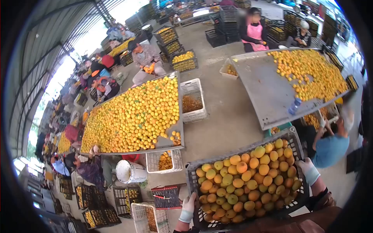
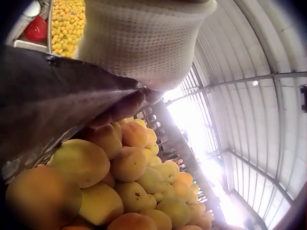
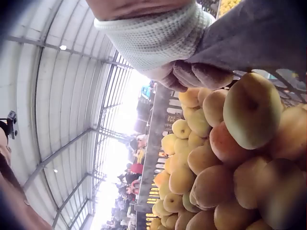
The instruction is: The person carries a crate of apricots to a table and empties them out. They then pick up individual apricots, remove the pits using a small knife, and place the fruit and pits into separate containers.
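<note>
A black plastic crate [image 1: 189, 182] heaped with yellow-orange fruit [image 1: 248, 174] is held at its two short sides. The left hand [image 1: 189, 206], in a whitish glove, grips the crate's left rim; in the left wrist view the gloved hand [image 2: 139, 43] has its fingers curled over the rim, above the fruit [image 2: 129, 163]. On the opposite rim, the right hand [image 1: 309, 171] grips in a matching glove. Its bare fingertips hook over the edge in the right wrist view, where the glove [image 3: 158, 43] lies above the fruit [image 3: 216, 182].
Ahead on the left is a metal table [image 1: 180, 116] covered with fruit, and another table [image 1: 256, 85] stands on the right. White crates [image 1: 198, 115], a white bucket [image 1: 131, 172] and black crates [image 1: 125, 202] are on the floor. People sit around both tables.
</note>
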A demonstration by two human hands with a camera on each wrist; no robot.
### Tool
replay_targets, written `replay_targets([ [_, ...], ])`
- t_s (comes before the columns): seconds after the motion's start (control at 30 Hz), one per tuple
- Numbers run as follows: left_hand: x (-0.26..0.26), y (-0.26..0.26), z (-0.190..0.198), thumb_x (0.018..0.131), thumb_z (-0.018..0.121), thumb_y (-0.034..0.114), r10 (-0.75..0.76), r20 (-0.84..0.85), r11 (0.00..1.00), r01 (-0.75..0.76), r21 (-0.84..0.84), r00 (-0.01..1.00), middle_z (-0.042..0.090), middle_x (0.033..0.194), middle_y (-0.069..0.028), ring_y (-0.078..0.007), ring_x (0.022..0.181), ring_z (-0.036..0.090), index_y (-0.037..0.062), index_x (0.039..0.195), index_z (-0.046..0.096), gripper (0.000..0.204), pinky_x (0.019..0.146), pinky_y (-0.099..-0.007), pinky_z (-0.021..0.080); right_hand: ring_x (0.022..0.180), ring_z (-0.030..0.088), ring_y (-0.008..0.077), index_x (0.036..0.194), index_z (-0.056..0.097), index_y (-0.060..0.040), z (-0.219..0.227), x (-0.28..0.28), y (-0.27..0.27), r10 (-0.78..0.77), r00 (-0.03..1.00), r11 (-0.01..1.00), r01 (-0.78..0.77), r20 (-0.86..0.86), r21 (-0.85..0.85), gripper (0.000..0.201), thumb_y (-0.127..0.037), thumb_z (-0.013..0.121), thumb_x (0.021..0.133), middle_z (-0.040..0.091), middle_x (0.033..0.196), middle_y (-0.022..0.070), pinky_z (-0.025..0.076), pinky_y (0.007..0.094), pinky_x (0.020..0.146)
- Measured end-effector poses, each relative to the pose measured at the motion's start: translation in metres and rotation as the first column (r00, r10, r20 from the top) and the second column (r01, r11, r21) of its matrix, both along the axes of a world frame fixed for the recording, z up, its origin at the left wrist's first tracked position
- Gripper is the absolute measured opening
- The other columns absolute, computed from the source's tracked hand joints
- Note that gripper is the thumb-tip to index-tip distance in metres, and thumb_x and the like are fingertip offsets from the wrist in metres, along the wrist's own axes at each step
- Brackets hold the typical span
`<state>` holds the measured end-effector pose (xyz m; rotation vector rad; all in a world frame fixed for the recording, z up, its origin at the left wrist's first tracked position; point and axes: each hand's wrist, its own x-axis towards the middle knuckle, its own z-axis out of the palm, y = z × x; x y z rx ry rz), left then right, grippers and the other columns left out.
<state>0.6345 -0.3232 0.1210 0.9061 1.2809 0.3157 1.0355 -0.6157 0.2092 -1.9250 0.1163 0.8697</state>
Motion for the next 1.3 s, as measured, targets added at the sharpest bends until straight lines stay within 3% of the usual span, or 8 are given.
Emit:
replay_targets([
  [0.27, 0.153, 0.102, 0.036, 0.094, 0.051, 0.031, 0.285, -0.041, 0.954, -0.279, 0.112, 0.958, 0.044, 0.055, 0.0005, -0.011, 0.047, 0.041, 0.0052, 0.074, 0.055, 0.033, 0.045, -0.0258, 0.032, 0.057, 0.054, 0.0163, 0.101, 0.06, -0.0033, -0.064, 0.231, 0.215, 0.223, 0.974, 0.973, -0.22, -0.048, 0.064, 0.022, -0.016, 0.06, 0.084, 0.057, 0.073, 0.0035, 0.045, 0.0285, 0.05],
  [0.37, 0.192, 0.15, 0.046, 0.093, 0.052, 0.033, 0.365, -0.008, 0.927, -0.362, 0.1, 0.931, 0.047, 0.057, 0.0, -0.0109, 0.049, 0.043, 0.0045, 0.076, 0.056, 0.034, 0.047, -0.0256, 0.034, 0.065, 0.057, 0.0198, 0.102, 0.063, -0.0092, -0.058, 0.3, 0.311, 0.711, 0.662, 0.703, -0.675, 0.238, -0.223, 0.018, -0.015, 0.054, 0.088, 0.058, 0.078, 0.0051, 0.048, 0.0286, 0.059],
  [0.43, 0.217, 0.183, 0.046, 0.092, 0.055, 0.035, 0.396, 0.018, 0.915, -0.396, 0.075, 0.918, 0.051, 0.061, 0.0002, -0.0098, 0.054, 0.046, 0.0036, 0.08, 0.059, 0.034, 0.051, -0.0248, 0.037, 0.065, 0.057, 0.02, 0.102, 0.064, -0.0145, -0.019, 0.325, 0.39, 0.703, 0.711, 0.703, -0.695, 0.002, -0.154, 0.019, -0.014, 0.049, 0.09, 0.057, 0.079, 0.0063, 0.048, 0.0291, 0.059],
  [0.5, 0.25, 0.223, 0.049, 0.092, 0.055, 0.036, 0.425, 0.032, 0.901, -0.426, 0.076, 0.905, 0.05, 0.06, 0.0003, -0.0099, 0.052, 0.045, 0.0043, 0.078, 0.059, 0.035, 0.05, -0.0248, 0.036, 0.052, 0.052, 0.0173, 0.092, 0.065, -0.0068, -0.045, 0.369, 0.453, 0.8, 0.538, 0.585, -0.797, 0.266, -0.148, 0.015, -0.017, 0.054, 0.088, 0.054, 0.068, 0.0048, 0.045, 0.03, 0.049],
  [0.63, 0.288, 0.295, 0.034, 0.094, 0.051, 0.034, 0.575, 0.04, 0.806, -0.574, 0.148, 0.817, 0.044, 0.056, 0.0015, -0.0096, 0.046, 0.039, 0.0088, 0.07, 0.052, 0.035, 0.044, -0.0252, 0.031, 0.044, 0.052, 0.0195, 0.075, 0.061, 0.0018, -0.002, 0.372, 0.587, 0.707, 0.697, 0.705, -0.681, 0.12, -0.198, 0.031, -0.029, 0.065, 0.08, 0.054, 0.056, 0.0067, 0.043, 0.0325, 0.043],
  [0.73, 0.318, 0.359, 0.026, 0.094, 0.05, 0.035, 0.655, 0.049, 0.754, -0.657, 0.033, 0.754, 0.041, 0.055, 0.002, -0.0095, 0.044, 0.036, 0.0098, 0.07, 0.049, 0.035, 0.043, -0.0247, 0.029, 0.049, 0.054, 0.0184, 0.09, 0.059, 0.0056, -0.062, 0.441, 0.683, 0.875, 0.437, 0.47, -0.87, 0.209, -0.146, 0.039, -0.03, 0.067, 0.078, 0.058, 0.066, 0.0097, 0.045, 0.0316, 0.046],
  [0.83, 0.342, 0.385, 0.023, 0.094, 0.049, 0.037, 0.728, 0.071, 0.683, -0.73, 0.011, 0.682, 0.039, 0.054, 0.0026, -0.0092, 0.043, 0.034, 0.01, 0.07, 0.047, 0.036, 0.042, -0.0246, 0.028, 0.048, 0.048, 0.0142, 0.1, 0.043, 0.0053, -0.022, 0.428, 0.77, 0.736, 0.67, 0.67, -0.742, -0.097, -0.037, 0.042, -0.024, 0.066, 0.081, 0.051, 0.067, 0.0062, 0.039, 0.0305, 0.042],
  [1.3, 0.529, 0.497, -0.055, 0.095, 0.039, 0.055, 0.962, -0.067, 0.27, -0.961, 0.064, 0.266, 0.047, 0.059, 0.0027, -0.0082, 0.05, 0.042, 0.0083, 0.073, 0.055, 0.054, 0.046, -0.0228, 0.034, 0.055, 0.051, 0.0177, 0.102, 0.045, 0.0066, -0.077, 0.469, 1.15, 0.993, 0.107, 0.096, -0.979, -0.051, -0.181, 0.05, -0.032, 0.066, 0.079, 0.054, 0.07, 0.0088, 0.041, 0.0326, 0.045],
])
